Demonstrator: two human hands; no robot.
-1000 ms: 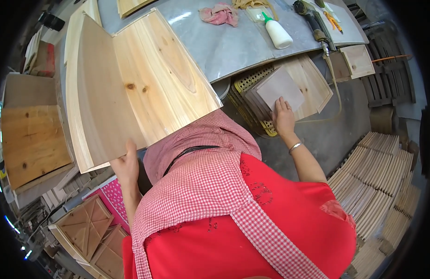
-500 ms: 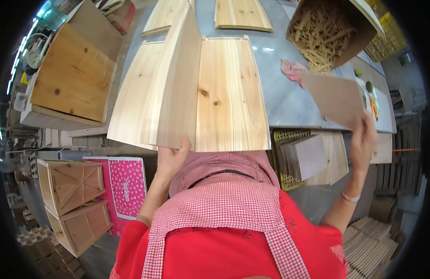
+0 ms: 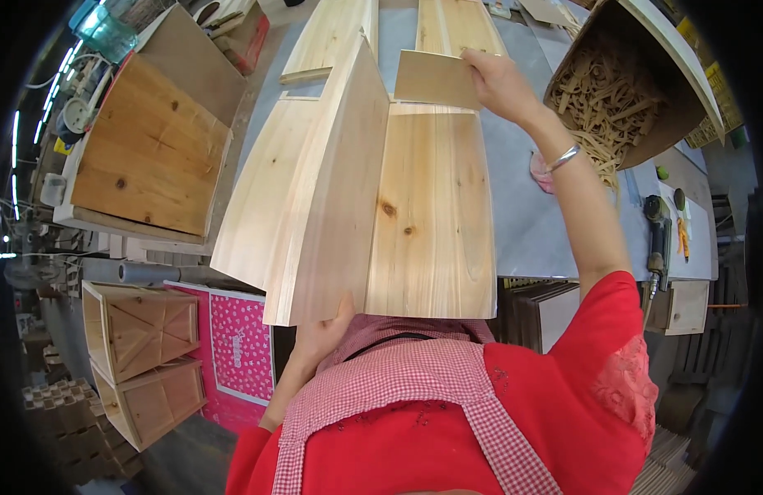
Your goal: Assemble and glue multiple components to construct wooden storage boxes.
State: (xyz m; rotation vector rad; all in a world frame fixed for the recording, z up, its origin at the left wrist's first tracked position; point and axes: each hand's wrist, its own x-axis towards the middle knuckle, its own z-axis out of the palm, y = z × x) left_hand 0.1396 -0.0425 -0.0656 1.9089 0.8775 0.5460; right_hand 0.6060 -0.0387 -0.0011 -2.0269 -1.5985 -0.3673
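The two hands are well apart: the left hand (image 3: 322,332) grips the near end of the upright board (image 3: 340,190), while the right hand (image 3: 507,87) pinches the small thin panel (image 3: 435,78) by its right corner, at the knotty board's (image 3: 435,214) far end. Bare counter (image 3: 526,239) opens rightward. The upright board runs lengthwise away from the person; the small panel's long axis lies crosswise.

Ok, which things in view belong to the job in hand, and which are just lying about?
In use:
small thin panel, held in the right hand
upright panel, held by the left hand
knotty panel beside it

Probably just lying about:
pink cloth
curled strips
bluish jar
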